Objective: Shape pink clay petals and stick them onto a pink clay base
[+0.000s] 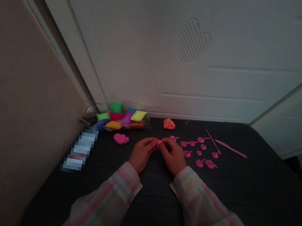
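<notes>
Near the far edge of the bench (241, 199), the left hand (140, 154) and right hand (174, 157) pinch a small pink piece (159, 143) between them, each grip closed on it. A pink lump (121, 139) sits to the left; flat pink shapes (199, 163) lie rightward, beside a thin pink stick (212, 140). Toward the far left corner, coloured packets (126, 119) crowd together.

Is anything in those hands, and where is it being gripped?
A small pink piece, its left edge in the left hand, its right edge in the right hand; exact shape unclear.
</notes>
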A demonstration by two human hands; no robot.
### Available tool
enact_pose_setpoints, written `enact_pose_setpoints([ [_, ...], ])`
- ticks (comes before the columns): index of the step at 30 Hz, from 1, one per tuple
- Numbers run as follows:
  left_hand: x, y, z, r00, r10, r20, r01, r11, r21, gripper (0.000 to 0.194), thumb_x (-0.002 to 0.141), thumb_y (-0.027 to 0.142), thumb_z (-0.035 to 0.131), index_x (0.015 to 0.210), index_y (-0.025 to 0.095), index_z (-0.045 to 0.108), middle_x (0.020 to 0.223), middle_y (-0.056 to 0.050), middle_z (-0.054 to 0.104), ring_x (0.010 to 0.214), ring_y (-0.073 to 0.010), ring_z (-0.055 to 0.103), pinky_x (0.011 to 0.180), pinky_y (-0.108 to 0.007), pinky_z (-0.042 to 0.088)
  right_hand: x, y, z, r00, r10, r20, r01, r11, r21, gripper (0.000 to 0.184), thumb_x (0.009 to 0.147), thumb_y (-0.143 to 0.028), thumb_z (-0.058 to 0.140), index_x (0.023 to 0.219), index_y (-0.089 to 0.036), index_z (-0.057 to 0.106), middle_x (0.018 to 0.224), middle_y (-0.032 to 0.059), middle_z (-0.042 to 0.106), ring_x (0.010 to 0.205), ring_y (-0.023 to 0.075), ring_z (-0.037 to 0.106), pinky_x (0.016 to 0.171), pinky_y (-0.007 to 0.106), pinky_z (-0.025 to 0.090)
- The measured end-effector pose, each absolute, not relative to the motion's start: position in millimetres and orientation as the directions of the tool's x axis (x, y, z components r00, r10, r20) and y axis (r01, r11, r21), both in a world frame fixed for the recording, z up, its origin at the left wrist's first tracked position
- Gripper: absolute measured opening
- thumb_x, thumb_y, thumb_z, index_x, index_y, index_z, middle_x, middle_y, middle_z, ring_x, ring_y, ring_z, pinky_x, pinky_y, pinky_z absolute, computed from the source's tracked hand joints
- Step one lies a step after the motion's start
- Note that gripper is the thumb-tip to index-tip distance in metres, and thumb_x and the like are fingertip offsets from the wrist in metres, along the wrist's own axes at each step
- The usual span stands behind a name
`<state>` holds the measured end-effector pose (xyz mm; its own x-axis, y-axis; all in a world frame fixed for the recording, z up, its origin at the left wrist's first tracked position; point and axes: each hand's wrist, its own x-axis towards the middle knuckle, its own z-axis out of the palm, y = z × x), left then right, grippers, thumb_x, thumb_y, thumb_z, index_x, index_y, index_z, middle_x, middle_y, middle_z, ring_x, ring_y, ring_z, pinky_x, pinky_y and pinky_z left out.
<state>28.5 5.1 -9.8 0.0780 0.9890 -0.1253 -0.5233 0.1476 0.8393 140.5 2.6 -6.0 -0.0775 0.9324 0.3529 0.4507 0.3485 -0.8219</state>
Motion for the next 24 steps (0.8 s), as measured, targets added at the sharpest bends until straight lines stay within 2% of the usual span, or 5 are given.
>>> enact_pose_setpoints([
  [7,28.0,5.7,-10.4,0.077,0.989,-0.124,-0.568,0.146,0.81,0.006,0.06,0.015,0.058,0.065,0.011,0.057,0.063,0.0,0.055,0.06,-0.0053,0.048,0.06,-0.018,0.037,139.0,2.8,-6.3,-0.054,0.942,0.331,0.376,0.326,-0.867,0.016,0.07,-0.029,0.046,0.079,-0.017,0.051,0.067,0.0006,0.054,0.06,0.0107,0.048,0.055,0.023,0.038],
  [11,29.2,4.6,-8.1,0.069,0.99,-0.119,-0.578,0.137,0.805,0.005,0.061,0.016,0.058,0.064,0.012,0.056,0.061,0.002,0.054,0.057,-0.0045,0.047,0.058,-0.017,0.036,138.9,4.5,-7.9,-0.06,0.957,0.283,0.288,0.289,-0.913,0.015,0.07,-0.031,0.046,0.074,-0.017,0.052,0.068,0.0003,0.054,0.062,0.011,0.048,0.057,0.024,0.038],
  [17,29.7,3.7,-5.9,0.128,0.984,-0.12,-0.542,0.171,0.823,0.016,0.06,0.016,0.058,0.076,0.014,0.06,0.074,-0.001,0.058,0.064,-0.0057,0.049,0.062,-0.019,0.037,140.0,8.0,-10.1,-0.084,0.975,0.206,0.099,0.214,-0.972,0.015,0.07,-0.031,0.046,0.069,-0.017,0.051,0.064,-0.0014,0.051,0.06,0.01,0.047,0.057,0.023,0.037],
  [24,28.2,5.6,-9.6,0.103,0.988,-0.114,-0.505,0.15,0.85,0.012,0.059,0.016,0.059,0.071,0.014,0.061,0.069,0.0,0.059,0.066,-0.0071,0.05,0.064,-0.02,0.036,140.2,9.1,-12.1,-0.116,0.979,0.169,0.081,0.179,-0.981,0.015,0.068,-0.032,0.047,0.068,-0.017,0.051,0.062,-0.0021,0.049,0.058,0.0096,0.045,0.056,0.023,0.036],
])
